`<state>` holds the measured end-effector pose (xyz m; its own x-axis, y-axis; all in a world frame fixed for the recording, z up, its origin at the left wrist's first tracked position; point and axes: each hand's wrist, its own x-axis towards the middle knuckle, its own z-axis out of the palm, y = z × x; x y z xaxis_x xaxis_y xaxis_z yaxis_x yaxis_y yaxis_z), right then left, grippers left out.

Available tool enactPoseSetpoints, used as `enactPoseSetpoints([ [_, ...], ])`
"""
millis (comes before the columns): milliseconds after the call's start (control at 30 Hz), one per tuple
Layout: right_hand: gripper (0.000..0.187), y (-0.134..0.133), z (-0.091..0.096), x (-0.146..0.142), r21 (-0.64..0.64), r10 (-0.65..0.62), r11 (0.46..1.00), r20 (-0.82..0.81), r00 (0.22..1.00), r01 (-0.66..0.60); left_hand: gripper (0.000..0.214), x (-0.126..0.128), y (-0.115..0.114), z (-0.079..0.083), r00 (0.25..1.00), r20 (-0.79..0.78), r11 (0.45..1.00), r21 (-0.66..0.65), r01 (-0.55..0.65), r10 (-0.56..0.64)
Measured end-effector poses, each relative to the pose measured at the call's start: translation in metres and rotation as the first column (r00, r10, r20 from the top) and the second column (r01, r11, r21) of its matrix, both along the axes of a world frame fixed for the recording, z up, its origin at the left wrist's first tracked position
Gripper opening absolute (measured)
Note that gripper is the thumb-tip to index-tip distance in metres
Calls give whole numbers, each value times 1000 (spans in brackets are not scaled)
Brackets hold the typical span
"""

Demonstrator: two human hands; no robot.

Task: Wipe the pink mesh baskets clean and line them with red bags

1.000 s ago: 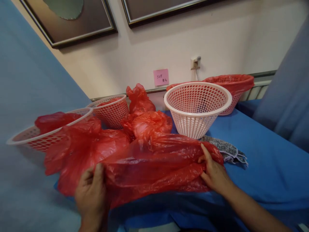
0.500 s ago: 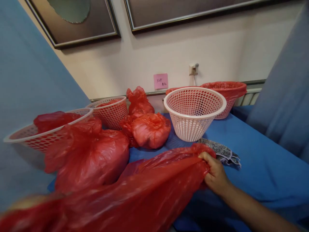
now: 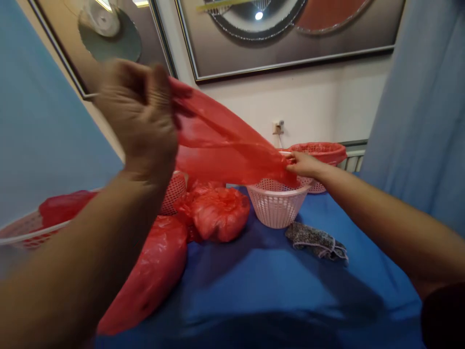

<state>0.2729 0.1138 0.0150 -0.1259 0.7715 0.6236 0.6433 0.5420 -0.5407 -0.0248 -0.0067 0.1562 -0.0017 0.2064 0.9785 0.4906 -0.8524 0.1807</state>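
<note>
Left arm (image 3: 90, 252): reaching up close to my view.
Left hand (image 3: 140, 114): I am gripping the bag's near end in curled fingers, some blurred; now it is showing up against the print (image 3: 109, 43), whereas half a second ago it was blurring low at the left edge.
Full bag (image 3: 160, 276): sitting on the sheet (image 3: 236, 286), partly hidden by my left arm.
Bag (image 3: 232, 152): hanging stretched between my hands, sloping down to the right; it is no longer spreading low across the front, and its lower end is now overlapping the basket's mouth from my view.
Cloth (image 3: 316, 241): lying crumpled on the sheet, just beside the basket.
Basket (image 3: 276, 208): standing upright on the sheet, its mouth partly covered by the bag; I am judging that the work is moving from the front of the sheet to here.
Right hand (image 3: 301, 165): I am holding the bag's far end in narrowed fingers over the basket, further out than before; whether I am touching the rim, I cannot tell.
Lined basket (image 3: 337, 155): standing behind, red film wrapping its rim.
</note>
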Motion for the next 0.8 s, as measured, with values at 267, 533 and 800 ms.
enactPoseSetpoints([
  [267, 15, -77, -51, 0, 34, 114, 986, 593, 797, -166, 27, 56, 57, -44, 989, -121, 973, -225, 52, -81],
  [533, 19, -86, -49, 3, 176, 178, 927, 574, 799, -332, 23, 89, 75, -66, 964, -221, 962, -258, 87, -146],
  [800, 46, -99, -67, -1, 406, 265, 878, 30, 964, -254, 36, 90, 69, -102, 869, -423, 881, -471, 31, -257],
])
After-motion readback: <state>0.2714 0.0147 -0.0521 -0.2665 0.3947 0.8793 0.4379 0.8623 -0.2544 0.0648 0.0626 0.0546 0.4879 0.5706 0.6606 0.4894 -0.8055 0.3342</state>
